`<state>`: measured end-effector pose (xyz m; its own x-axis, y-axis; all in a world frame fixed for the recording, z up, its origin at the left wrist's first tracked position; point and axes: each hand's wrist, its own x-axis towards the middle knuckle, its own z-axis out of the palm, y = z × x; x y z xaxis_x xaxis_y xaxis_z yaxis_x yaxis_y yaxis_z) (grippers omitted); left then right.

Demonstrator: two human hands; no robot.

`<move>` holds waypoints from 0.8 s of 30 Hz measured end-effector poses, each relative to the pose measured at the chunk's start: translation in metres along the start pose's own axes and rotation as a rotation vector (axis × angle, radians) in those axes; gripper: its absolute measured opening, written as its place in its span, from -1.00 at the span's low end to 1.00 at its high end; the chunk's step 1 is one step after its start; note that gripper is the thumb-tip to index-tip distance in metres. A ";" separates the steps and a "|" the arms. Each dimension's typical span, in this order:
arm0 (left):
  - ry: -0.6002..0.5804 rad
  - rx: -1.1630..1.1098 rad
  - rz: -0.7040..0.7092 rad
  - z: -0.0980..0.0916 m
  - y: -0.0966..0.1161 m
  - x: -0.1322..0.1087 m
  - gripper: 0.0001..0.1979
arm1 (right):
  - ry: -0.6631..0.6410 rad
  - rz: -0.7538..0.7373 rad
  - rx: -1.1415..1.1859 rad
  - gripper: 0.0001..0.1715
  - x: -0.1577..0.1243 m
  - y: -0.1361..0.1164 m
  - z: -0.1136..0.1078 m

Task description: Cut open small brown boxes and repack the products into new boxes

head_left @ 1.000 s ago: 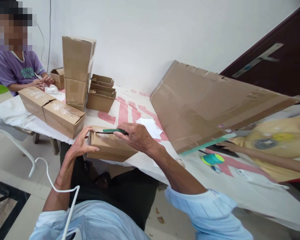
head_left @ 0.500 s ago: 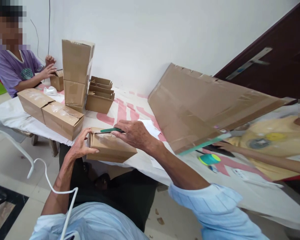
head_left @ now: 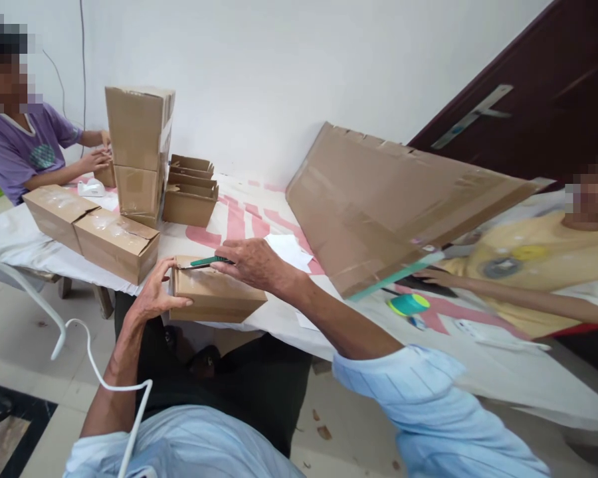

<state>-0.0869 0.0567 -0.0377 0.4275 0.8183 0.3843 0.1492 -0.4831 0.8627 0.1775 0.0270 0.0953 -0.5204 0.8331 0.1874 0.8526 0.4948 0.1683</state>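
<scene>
A small closed cardboard box (head_left: 214, 307) lies at the table's near edge in front of me. My left hand (head_left: 155, 295) grips its left end, with the thumb on the front side and the fingers at the top corner. In my right hand (head_left: 252, 260) is a slim green utility knife (head_left: 204, 262), held low over the box top and pointing left. Its tip is near the top left edge, by my left fingertips; I cannot tell whether it cuts into the cardboard.
Taped long boxes (head_left: 117, 236) lie at left, before a tall box stack (head_left: 135, 143) and open boxes (head_left: 189, 202). A large cardboard panel (head_left: 369, 212) leans at right. Beyond it are a teal tape roll (head_left: 408, 303) and a person in yellow (head_left: 523, 265). Another person in purple (head_left: 44, 149) sits at left.
My view has turned slightly right, so the scene sits further left. Both hands keep their hold on box and knife. The hands of the person in purple have shifted at their box.
</scene>
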 end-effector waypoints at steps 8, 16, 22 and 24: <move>-0.001 0.006 0.013 0.002 -0.004 0.005 -0.22 | -0.096 0.002 -0.052 -0.57 -0.019 0.024 -0.010; -0.016 0.059 0.006 -0.012 -0.003 0.008 -0.15 | -0.175 0.184 -0.158 -0.57 -0.080 0.072 -0.008; -0.090 0.074 -0.028 -0.022 0.000 0.013 0.08 | 0.153 0.513 0.082 -0.57 -0.125 0.103 0.034; -0.111 0.085 -0.050 -0.024 0.001 0.015 0.17 | 0.168 0.662 0.193 -0.59 -0.130 0.096 0.072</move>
<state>-0.1017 0.0757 -0.0231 0.5133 0.8046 0.2987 0.2460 -0.4714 0.8469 0.3305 -0.0165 0.0171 0.1232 0.9322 0.3403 0.9775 -0.0548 -0.2037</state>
